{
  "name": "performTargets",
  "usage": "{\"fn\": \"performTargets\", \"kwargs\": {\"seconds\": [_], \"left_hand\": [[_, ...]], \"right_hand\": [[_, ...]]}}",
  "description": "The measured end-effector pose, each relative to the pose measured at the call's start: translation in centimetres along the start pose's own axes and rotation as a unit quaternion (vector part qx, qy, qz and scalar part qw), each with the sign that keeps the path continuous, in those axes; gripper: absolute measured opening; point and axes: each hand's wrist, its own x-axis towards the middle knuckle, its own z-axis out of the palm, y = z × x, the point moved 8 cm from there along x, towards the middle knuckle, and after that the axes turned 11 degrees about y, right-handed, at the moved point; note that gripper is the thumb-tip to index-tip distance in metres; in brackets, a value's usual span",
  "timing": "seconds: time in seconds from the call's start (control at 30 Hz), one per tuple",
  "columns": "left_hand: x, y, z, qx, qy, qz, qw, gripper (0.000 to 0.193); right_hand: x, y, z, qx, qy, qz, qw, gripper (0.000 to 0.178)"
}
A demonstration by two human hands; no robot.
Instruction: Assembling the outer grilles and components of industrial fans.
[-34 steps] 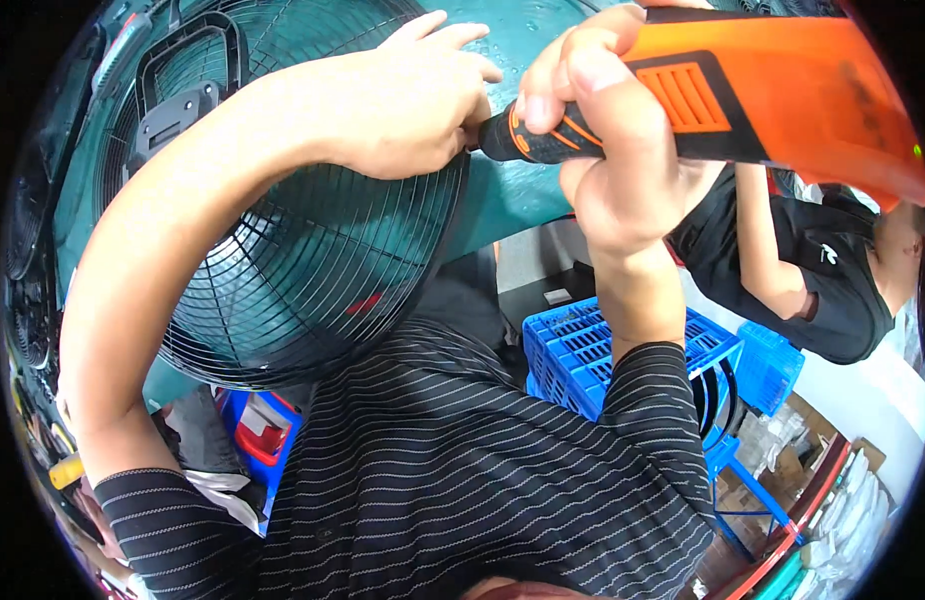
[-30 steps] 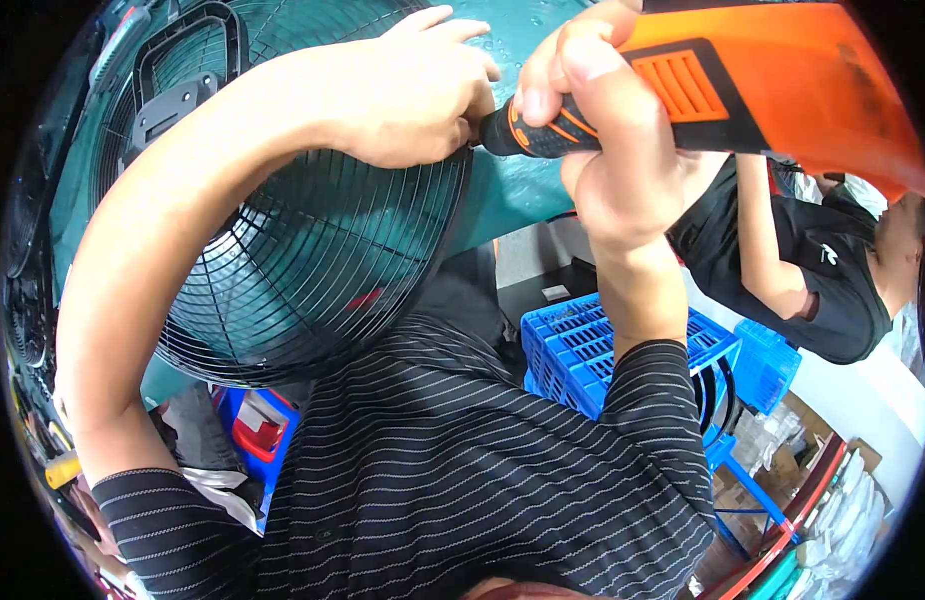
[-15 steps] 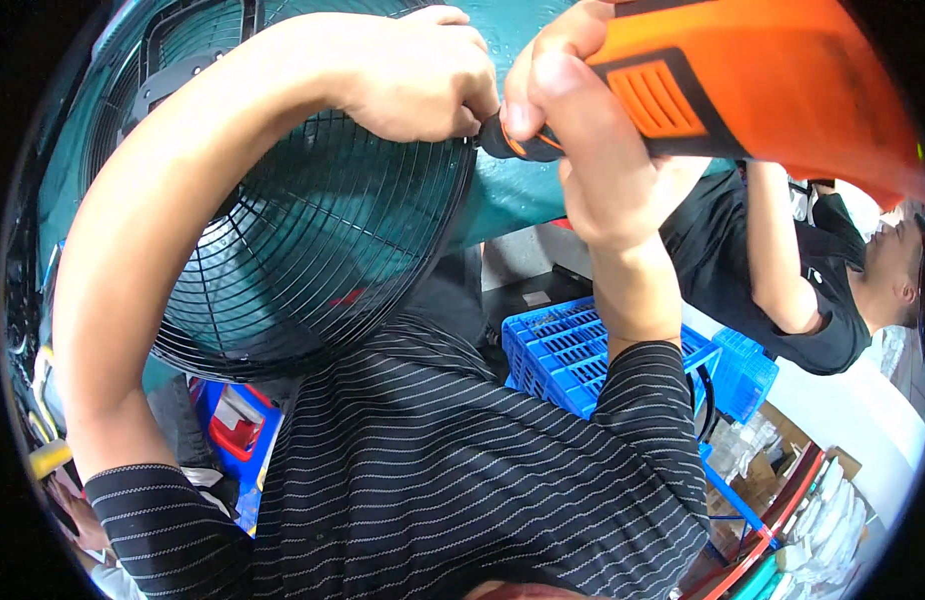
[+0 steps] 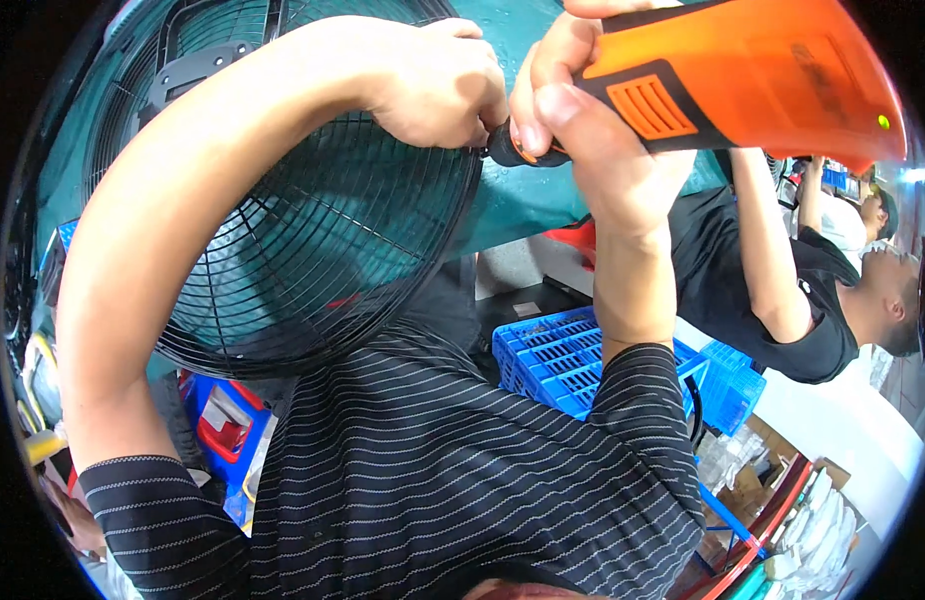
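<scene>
A round black wire fan guard [image 4: 313,235] lies on a green work surface [image 4: 533,205]. My left hand [image 4: 448,85] is closed at the guard's right rim, its fingertips pinching at the edge; what sits between them is hidden. My right hand [image 4: 598,125] grips an orange and black power screwdriver [image 4: 753,75], held sideways. The screwdriver's black nose [image 4: 523,148] points left and meets the rim right beside my left fingertips. The bit's tip is too small to make out.
Blue plastic crates [image 4: 548,350] stand below the surface, right of my body. A co-worker in a black shirt [image 4: 773,270] is at the right, another person beyond. A blue and red bin [image 4: 228,430] is at lower left. Bagged goods [image 4: 818,530] fill a rack at lower right.
The screwdriver's rear end has swung slightly up and left in view. Both hands stay together at the guard's rim, shifted a little to the right.
</scene>
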Motion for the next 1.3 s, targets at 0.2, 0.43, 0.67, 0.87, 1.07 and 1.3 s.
{"fn": "performTargets", "kwargs": {"seconds": [0.2,0.43,0.67,0.87,1.07,1.3], "left_hand": [[0.1,-0.1,0.2,-0.044,-0.038,-0.021,0.998,0.023],[-0.1,0.2,-0.1,-0.069,-0.063,-0.036,0.995,0.033],[0.3,0.3,-0.1,-0.061,-0.023,0.006,0.998,0.025],[-0.6,0.7,-1.0,-0.07,-0.002,-0.019,0.997,0.025],[-0.1,1.0,-1.2,-0.144,0.009,-0.067,0.987,0.026],[-0.8,3.3,-3.7,0.115,0.101,-0.011,0.988,0.039]], "right_hand": [[-0.4,0.6,-0.2,-0.061,-0.004,0.182,0.981,0.032],[1.1,-1.0,1.7,-0.14,-0.132,-0.044,0.98,0.023],[0.3,-0.5,0.9,-0.016,-0.08,0.046,0.996,0.041],[-0.1,0.5,2.4,0.033,-0.215,0.012,0.976,0.043],[0.3,0.6,2.0,0.053,-0.186,0.055,0.98,0.066],[-1.3,-5.3,-4.1,0.243,-0.014,-0.021,0.97,0.06]]}}
